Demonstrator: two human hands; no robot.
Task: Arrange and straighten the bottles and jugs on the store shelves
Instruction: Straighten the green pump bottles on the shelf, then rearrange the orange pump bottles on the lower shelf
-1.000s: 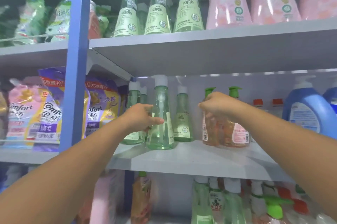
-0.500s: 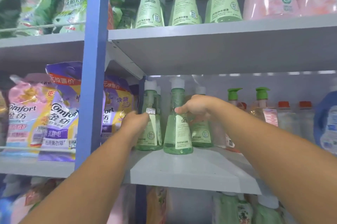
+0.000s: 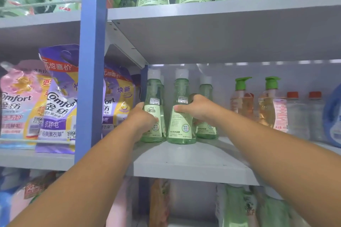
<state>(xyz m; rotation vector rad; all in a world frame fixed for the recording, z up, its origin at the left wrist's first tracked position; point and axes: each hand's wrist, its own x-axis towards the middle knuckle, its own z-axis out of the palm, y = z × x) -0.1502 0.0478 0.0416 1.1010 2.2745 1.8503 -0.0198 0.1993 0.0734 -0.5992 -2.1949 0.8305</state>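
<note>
Gripping the leftmost green bottle [image 3: 153, 110] low on its label, my left hand [image 3: 143, 122] curls round its left side at about 9 o'clock of the shelf bay. At 3 o'clock of it, touching, stands a 2nd green bottle [image 3: 181, 114], which my right hand [image 3: 197, 109] holds at the waist. Both stand upright on the grey shelf [image 3: 184, 160]; 2 pump bottles [image 3: 241, 97] stand further right.

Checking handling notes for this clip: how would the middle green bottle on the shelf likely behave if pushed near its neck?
The middle green bottle has a wide base and narrow neck, so it probably slides rather than tips. It looks nearly full, so likely fairly heavy for its size. The right hand grips it; its smooth clear plastic may be somewhat slippery.
</note>
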